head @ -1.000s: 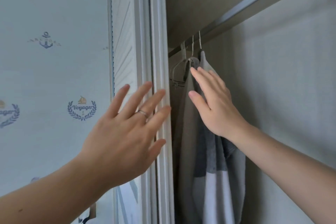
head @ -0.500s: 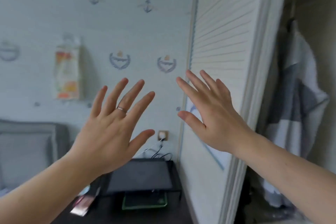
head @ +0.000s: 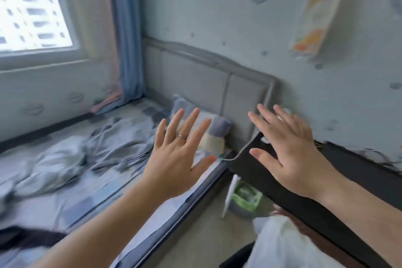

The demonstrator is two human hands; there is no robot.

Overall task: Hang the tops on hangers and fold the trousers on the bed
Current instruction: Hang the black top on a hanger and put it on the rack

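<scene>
Empty and fingers spread, the left hand [head: 178,159], a ring [head: 182,136] on one finger, and the right hand [head: 291,154] are raised side by side, backs to the camera. Crumpled grey fabric [head: 87,150] lies on the bed [head: 91,200] left of the left hand, too blurred to identify. The wall poster [head: 317,17] above the right hand is unreadable.

Grey bed [head: 195,76], blue curtain [head: 128,39], checked pillow [head: 215,135] (blue and cream patches).

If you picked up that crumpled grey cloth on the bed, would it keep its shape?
Probably not: the grey cloth lies in soft folds and creases, so it would likely droop when lifted. It looks thin, so it is probably light. Slumped flat on the bed, it should slide or bunch if pushed, not roll.
</scene>
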